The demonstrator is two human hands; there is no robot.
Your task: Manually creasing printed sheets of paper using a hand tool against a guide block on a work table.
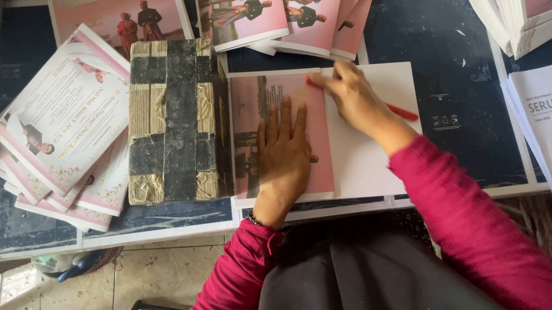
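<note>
Head view, pink-and-white folded cover (301,138), left hand (283,154) flat on it, right hand (352,99) pinching red tool (403,112)

1. The pink cover (278,134) under the left hand (283,157) is printed paper with a faint sheen — smooth and flat.
2. The white sheet (365,159) beside it is plain matt paper.
3. The red tool (400,111) in the right hand (352,96) looks like smooth plastic.
4. The block (173,121) is rough and worn, wrapped in dull black tape and tan tape, frayed at the edges.
5. The stacked pink booklets (61,130) are glossy printed paper.
6. The tabletop (453,88) is a dark, scuffed surface under a clear plastic film.
7. The magenta sleeves (474,223) are soft matt cloth — as is the dark garment (364,275).
</note>
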